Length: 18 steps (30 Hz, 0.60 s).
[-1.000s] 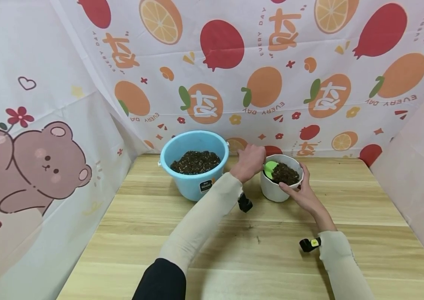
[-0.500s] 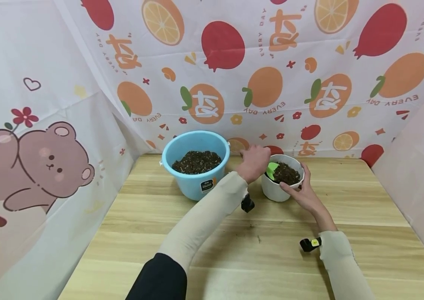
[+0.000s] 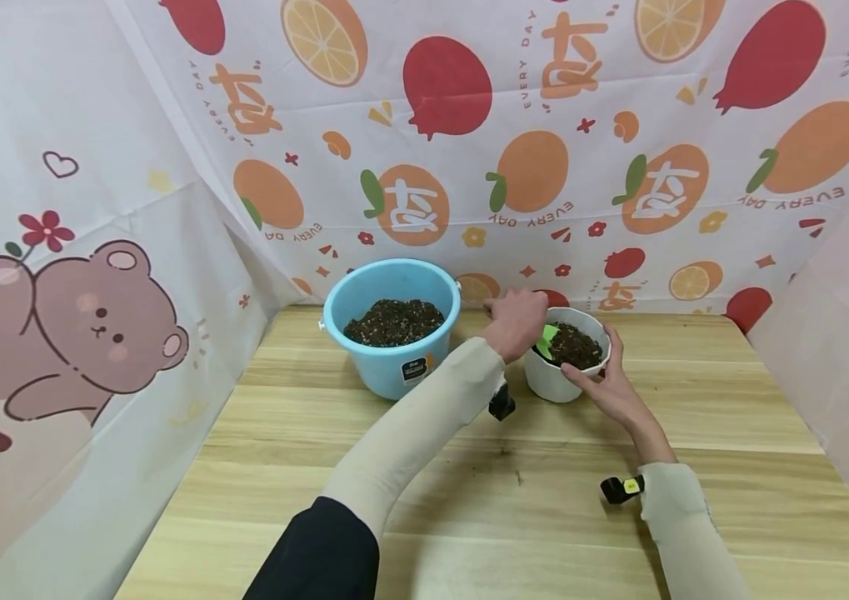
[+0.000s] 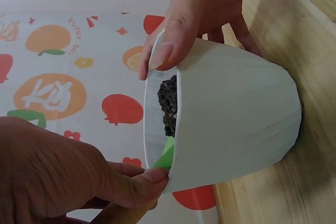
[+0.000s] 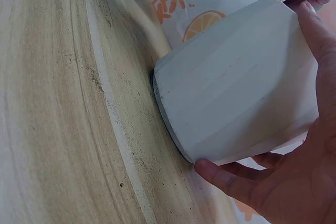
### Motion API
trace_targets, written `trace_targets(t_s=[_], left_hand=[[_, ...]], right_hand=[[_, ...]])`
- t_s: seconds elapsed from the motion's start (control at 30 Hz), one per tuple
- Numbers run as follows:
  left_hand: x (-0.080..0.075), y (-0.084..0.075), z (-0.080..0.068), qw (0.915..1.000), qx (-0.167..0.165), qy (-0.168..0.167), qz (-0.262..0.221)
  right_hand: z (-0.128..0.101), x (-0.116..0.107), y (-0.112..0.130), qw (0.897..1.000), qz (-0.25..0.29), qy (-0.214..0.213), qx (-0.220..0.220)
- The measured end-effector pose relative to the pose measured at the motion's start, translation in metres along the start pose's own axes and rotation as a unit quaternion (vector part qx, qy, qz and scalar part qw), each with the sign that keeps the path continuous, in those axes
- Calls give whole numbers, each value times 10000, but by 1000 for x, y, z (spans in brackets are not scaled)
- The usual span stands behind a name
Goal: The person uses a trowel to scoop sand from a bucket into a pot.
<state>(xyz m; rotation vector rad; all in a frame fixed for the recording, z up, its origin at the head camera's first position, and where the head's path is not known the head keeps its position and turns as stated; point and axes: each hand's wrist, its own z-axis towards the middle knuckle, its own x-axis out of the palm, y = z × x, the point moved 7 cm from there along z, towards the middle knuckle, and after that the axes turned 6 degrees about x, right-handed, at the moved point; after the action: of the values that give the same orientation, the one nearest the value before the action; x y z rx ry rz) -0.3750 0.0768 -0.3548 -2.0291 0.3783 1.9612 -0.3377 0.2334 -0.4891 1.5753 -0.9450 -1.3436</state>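
A white faceted flower pot (image 3: 553, 386) stands upright on the wooden table, with dark soil (image 3: 576, 347) in it. My left hand (image 3: 517, 322) is at the pot's left rim and holds a small garden trowel. Its green blade (image 3: 546, 341) dips inside the pot against the left wall; the lower part is hidden. In the left wrist view its wooden handle (image 4: 122, 213) shows under the fingers, with the thumb near the blade. My right hand (image 3: 614, 395) grips the pot from the right, thumb over the near rim and fingers around the far side.
A light blue bucket (image 3: 382, 360) partly filled with dark soil stands left of the pot, near the back of the table (image 3: 424, 533). A fruit-print cloth (image 3: 589, 58) hangs right behind both. A few dark crumbs lie in front of the pot.
My left hand has shifted a little right along the pot's rim, and the green blade has moved right with it. The right hand keeps its place on the pot.
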Motion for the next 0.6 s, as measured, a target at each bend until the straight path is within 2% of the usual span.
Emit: trace_targets(t_s=[0.37,0.6], left_hand=[[-2,-1,4,9998,-185,50,62],[1,-1,1,9998,-89,44,171]], right_hand=[[1,0,4,9999,69,2,-105],[-1,1,1,10000,34,44,12]])
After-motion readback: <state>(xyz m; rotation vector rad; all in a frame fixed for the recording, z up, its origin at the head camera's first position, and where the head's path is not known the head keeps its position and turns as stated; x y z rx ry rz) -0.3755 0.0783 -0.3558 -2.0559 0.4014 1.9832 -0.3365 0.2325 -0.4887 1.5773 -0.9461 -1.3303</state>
